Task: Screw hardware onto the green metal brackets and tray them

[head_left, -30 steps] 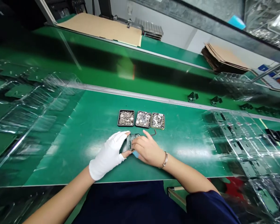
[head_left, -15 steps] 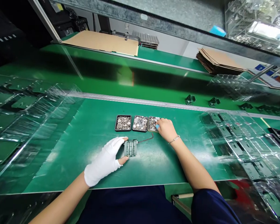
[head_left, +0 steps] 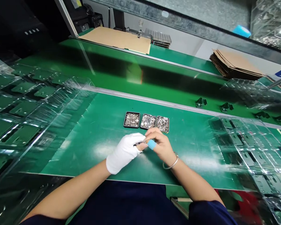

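Head cam: left hand point(head_left: 126, 150), in a white fingertip-less glove point(head_left: 118, 159), pinching a small dark part point(head_left: 137, 144) between thumb and fingers. Part is above the near-middle of the green tabletop point(head_left: 103, 118), mostly hidden by fingers, so no read on its orientation. Right hand point(head_left: 162, 147) is bare with a blue thumb wrap point(head_left: 151, 144), fingertips bunched up against the left's; can't tell if it's gripping anything. Three small dishes point(head_left: 131, 127) of metal bits point(head_left: 132, 119) sit in a row just beyond both hands. Clear compartment trays off both sides.
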Demonstrator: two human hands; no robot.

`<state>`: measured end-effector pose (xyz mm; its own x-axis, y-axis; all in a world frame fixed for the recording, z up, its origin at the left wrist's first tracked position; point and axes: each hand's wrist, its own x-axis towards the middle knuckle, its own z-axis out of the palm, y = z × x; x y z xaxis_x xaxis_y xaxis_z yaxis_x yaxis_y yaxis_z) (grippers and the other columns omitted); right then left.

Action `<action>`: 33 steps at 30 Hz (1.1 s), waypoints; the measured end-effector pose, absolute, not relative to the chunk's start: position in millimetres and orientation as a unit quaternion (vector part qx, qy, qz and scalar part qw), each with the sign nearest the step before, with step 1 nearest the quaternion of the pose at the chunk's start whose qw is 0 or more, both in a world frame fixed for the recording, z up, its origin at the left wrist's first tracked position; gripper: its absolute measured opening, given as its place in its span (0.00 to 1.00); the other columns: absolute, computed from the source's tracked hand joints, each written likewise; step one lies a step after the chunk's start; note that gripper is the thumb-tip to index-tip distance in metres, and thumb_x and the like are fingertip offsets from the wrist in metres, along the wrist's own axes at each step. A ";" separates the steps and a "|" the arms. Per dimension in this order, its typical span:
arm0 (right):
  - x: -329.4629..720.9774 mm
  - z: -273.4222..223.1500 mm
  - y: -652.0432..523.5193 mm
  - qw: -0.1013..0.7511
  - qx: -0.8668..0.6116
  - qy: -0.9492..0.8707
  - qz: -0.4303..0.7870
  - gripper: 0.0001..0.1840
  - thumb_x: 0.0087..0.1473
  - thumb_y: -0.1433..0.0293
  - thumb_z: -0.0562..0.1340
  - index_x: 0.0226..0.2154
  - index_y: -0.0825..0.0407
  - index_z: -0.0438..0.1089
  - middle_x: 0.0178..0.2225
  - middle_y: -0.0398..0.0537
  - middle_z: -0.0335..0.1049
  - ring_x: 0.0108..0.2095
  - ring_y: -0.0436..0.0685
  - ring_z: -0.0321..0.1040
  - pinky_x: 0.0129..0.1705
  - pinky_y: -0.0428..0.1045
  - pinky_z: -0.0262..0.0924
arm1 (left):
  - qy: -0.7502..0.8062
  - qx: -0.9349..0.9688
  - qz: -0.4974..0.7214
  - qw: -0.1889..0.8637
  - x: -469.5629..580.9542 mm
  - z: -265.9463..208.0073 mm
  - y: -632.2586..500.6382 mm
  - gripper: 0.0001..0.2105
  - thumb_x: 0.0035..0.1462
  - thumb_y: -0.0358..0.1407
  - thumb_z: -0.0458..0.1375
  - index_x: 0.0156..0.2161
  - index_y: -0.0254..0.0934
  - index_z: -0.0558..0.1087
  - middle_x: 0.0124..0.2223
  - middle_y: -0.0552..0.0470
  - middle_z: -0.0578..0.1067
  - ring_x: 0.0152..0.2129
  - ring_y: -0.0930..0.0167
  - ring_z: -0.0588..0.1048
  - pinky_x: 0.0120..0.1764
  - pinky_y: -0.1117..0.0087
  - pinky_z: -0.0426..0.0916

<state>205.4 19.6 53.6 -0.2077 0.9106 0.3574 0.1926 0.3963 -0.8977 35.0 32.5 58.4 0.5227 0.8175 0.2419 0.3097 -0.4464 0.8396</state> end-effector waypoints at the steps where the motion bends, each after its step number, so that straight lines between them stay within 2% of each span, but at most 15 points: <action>1: 201.1 52.8 16.9 0.489 -0.403 -0.682 0.366 0.05 0.54 0.67 0.61 0.29 0.49 0.72 0.35 0.48 0.67 0.36 0.54 0.67 0.39 0.52 0.64 | 0.358 0.770 0.333 0.411 36.1 58.1 31.3 0.16 0.60 0.42 0.50 0.24 0.36 0.68 0.24 0.55 0.69 0.22 0.73 0.68 0.28 0.73 0.64; 3: 197.4 52.1 13.7 0.489 -0.392 -0.705 0.332 0.06 0.55 0.69 0.60 0.29 0.48 0.73 0.33 0.47 0.67 0.35 0.54 0.67 0.38 0.51 0.65 | 0.358 0.744 0.347 0.446 33.7 55.3 29.6 0.17 0.61 0.42 0.49 0.24 0.36 0.68 0.23 0.55 0.69 0.21 0.74 0.68 0.27 0.74 0.63; 5: 196.9 52.8 12.3 0.474 -0.369 -0.742 0.297 0.06 0.56 0.70 0.59 0.33 0.47 0.73 0.34 0.47 0.69 0.36 0.54 0.67 0.40 0.52 0.64 | 0.363 0.745 0.349 0.438 27.2 51.4 28.2 0.17 0.61 0.41 0.48 0.25 0.36 0.68 0.22 0.55 0.69 0.21 0.74 0.68 0.27 0.74 0.63; 8: 196.1 53.6 11.5 0.435 -0.360 -0.770 0.296 0.06 0.57 0.69 0.59 0.38 0.48 0.70 0.32 0.45 0.71 0.33 0.53 0.68 0.46 0.54 0.63 | 0.376 0.815 0.316 0.308 15.8 46.8 25.1 0.16 0.61 0.38 0.48 0.24 0.36 0.69 0.23 0.54 0.69 0.21 0.74 0.68 0.26 0.74 0.61; 11: 194.2 51.5 11.1 0.385 -0.366 -0.788 0.310 0.03 0.58 0.69 0.58 0.34 0.48 0.68 0.28 0.41 0.71 0.29 0.50 0.67 0.52 0.56 0.60 | 0.366 0.874 0.288 0.136 6.8 43.9 20.3 0.16 0.60 0.35 0.48 0.23 0.36 0.70 0.22 0.53 0.70 0.21 0.72 0.68 0.25 0.72 0.59; 13: 193.8 48.8 11.7 0.362 -0.368 -0.798 0.310 0.03 0.58 0.69 0.57 0.33 0.48 0.67 0.28 0.39 0.71 0.27 0.49 0.67 0.56 0.58 0.57 | 0.365 0.879 0.294 0.089 2.6 41.7 18.5 0.16 0.61 0.34 0.49 0.22 0.36 0.70 0.22 0.52 0.70 0.21 0.71 0.68 0.26 0.71 0.60; 15: 194.1 45.3 13.9 0.359 -0.393 -0.791 0.302 0.03 0.58 0.70 0.57 0.33 0.48 0.67 0.28 0.38 0.71 0.27 0.49 0.67 0.56 0.58 0.57 | 0.381 0.859 0.322 0.115 -0.1 38.3 20.1 0.14 0.61 0.37 0.50 0.26 0.36 0.72 0.25 0.51 0.73 0.24 0.70 0.71 0.29 0.70 0.64; 17: 194.3 40.5 18.1 0.370 -0.434 -0.772 0.280 0.04 0.57 0.72 0.57 0.32 0.48 0.67 0.29 0.41 0.71 0.31 0.51 0.68 0.52 0.56 0.61 | 0.414 0.820 0.348 0.186 -0.7 33.0 25.9 0.11 0.59 0.39 0.51 0.36 0.36 0.73 0.34 0.48 0.76 0.33 0.68 0.74 0.37 0.68 0.68; 19: 193.6 34.3 23.8 0.376 -0.463 -0.763 0.250 0.04 0.56 0.72 0.57 0.31 0.49 0.66 0.34 0.45 0.71 0.37 0.53 0.68 0.47 0.54 0.63 | 0.446 0.781 0.342 0.271 0.7 25.7 34.3 0.14 0.58 0.39 0.51 0.46 0.35 0.71 0.45 0.45 0.75 0.42 0.66 0.74 0.45 0.66 0.68; 21: 191.6 27.5 29.0 0.366 -0.465 -0.775 0.221 0.04 0.56 0.72 0.57 0.31 0.49 0.66 0.37 0.48 0.71 0.41 0.56 0.67 0.45 0.54 0.62 | 0.451 0.764 0.304 0.348 3.1 17.3 42.5 0.16 0.57 0.37 0.51 0.49 0.35 0.70 0.50 0.45 0.74 0.46 0.66 0.72 0.50 0.65 0.67; 25: 186.7 17.9 32.7 0.346 -0.468 -0.790 0.195 0.04 0.55 0.73 0.56 0.32 0.49 0.65 0.35 0.48 0.71 0.39 0.56 0.66 0.43 0.54 0.61 | 0.445 0.740 0.265 0.429 6.9 5.8 50.2 0.15 0.56 0.38 0.51 0.46 0.36 0.71 0.48 0.47 0.75 0.44 0.65 0.74 0.50 0.63 0.68; 33: 184.5 13.6 29.5 0.348 -0.463 -0.796 0.174 0.05 0.54 0.75 0.55 0.31 0.50 0.64 0.33 0.48 0.70 0.38 0.56 0.66 0.43 0.55 0.59 | 0.429 0.724 0.291 0.455 8.3 6.4 49.7 0.13 0.56 0.39 0.51 0.43 0.36 0.72 0.45 0.47 0.76 0.42 0.65 0.74 0.48 0.64 0.68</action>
<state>184.5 29.5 13.6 -0.3290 0.8588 0.3926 0.6162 0.5103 -0.5999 8.3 49.7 6.4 0.4620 0.8864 0.0309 0.3572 -0.2179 0.9083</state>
